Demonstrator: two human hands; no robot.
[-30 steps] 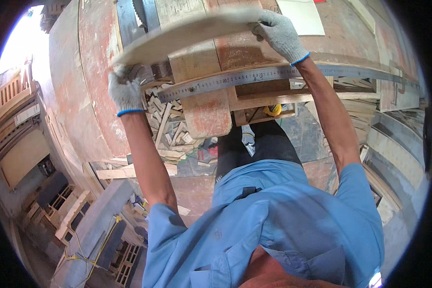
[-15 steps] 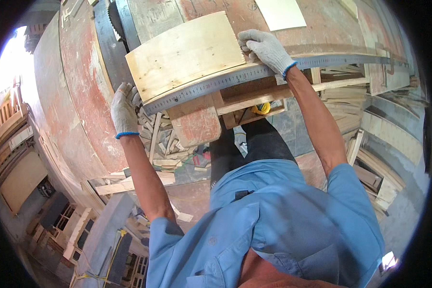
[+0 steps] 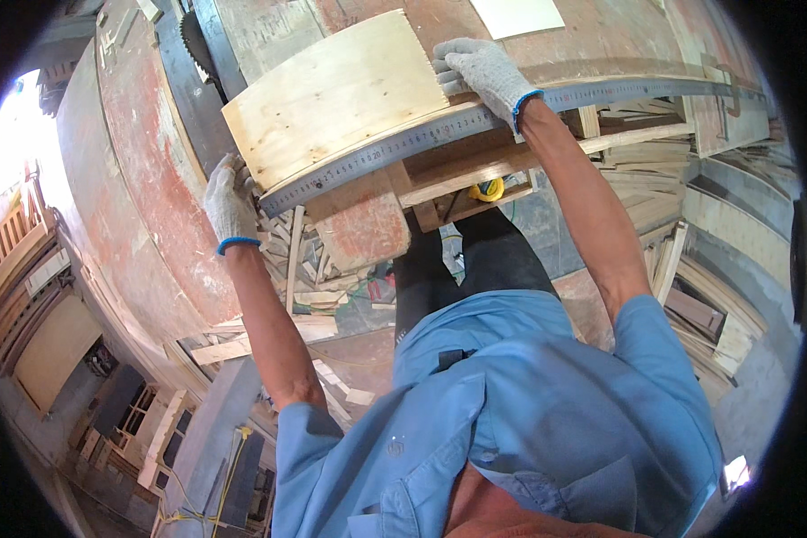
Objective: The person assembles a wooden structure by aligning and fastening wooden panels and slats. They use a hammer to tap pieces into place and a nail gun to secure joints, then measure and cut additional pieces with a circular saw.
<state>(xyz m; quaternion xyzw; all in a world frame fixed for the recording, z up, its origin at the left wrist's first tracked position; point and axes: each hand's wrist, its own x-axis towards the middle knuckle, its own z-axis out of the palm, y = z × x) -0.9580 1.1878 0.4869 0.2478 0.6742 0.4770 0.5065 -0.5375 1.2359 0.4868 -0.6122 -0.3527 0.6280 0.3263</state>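
Note:
A pale plywood board (image 3: 332, 103) lies flat on the worn saw table, its near edge along a long steel ruler (image 3: 394, 148). My left hand (image 3: 231, 204), in a white knit glove with a blue cuff, is closed at the board's near left corner; its fingertips are partly hidden. My right hand (image 3: 489, 76), gloved alike, bends its fingers against the board's right edge, while its wrist crosses above the ruler. A toothed circular saw blade (image 3: 195, 47) stands up in the table beyond the board's far left corner.
Another pale sheet (image 3: 517, 13) lies at the far side. Below the ruler, a wooden shelf (image 3: 475, 175) holds a yellow tape measure (image 3: 488, 190). Wood offcuts (image 3: 309, 269) litter the floor near my legs, and stacked boards (image 3: 708, 296) stand at the right.
The view has turned slightly, shifting the scene. My right hand's fingers look a little straighter at the board's edge. Both hands stay at the board, which still lies along the ruler.

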